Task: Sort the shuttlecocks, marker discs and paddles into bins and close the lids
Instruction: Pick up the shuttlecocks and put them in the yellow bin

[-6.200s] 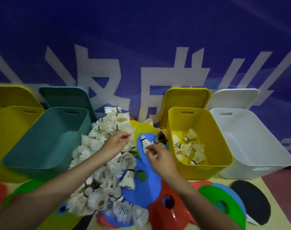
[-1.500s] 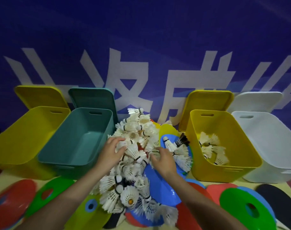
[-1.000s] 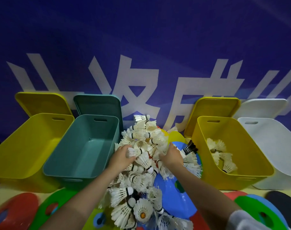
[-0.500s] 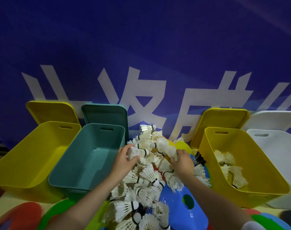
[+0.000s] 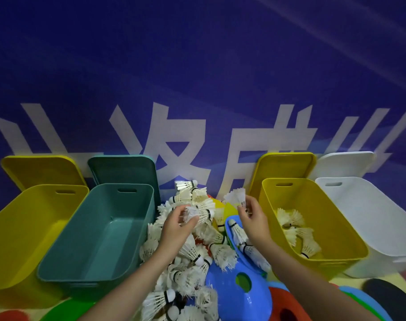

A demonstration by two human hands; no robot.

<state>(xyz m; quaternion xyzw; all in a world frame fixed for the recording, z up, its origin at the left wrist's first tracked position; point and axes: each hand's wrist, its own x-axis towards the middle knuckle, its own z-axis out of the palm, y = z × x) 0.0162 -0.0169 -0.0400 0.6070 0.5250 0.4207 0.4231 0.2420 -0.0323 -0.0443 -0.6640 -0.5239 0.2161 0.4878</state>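
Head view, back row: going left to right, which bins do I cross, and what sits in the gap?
Left yellow bin → teal bin → shuttlecock pile in the gap → right yellow bin, some shuttlecocks inside → white bin.

Smooth matt plastic teal bin point(image 5: 100, 230); feathered white shuttlecocks point(image 5: 188, 249); glossy blue marker disc point(image 5: 241, 295).

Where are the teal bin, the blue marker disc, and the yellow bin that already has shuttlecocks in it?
teal bin point(image 5: 100, 230): head view, on its bare inside floor.
blue marker disc point(image 5: 250, 300): head view, on its surface below the centre hole.
yellow bin with shuttlecocks point(image 5: 350, 242): head view, on its right inner wall.
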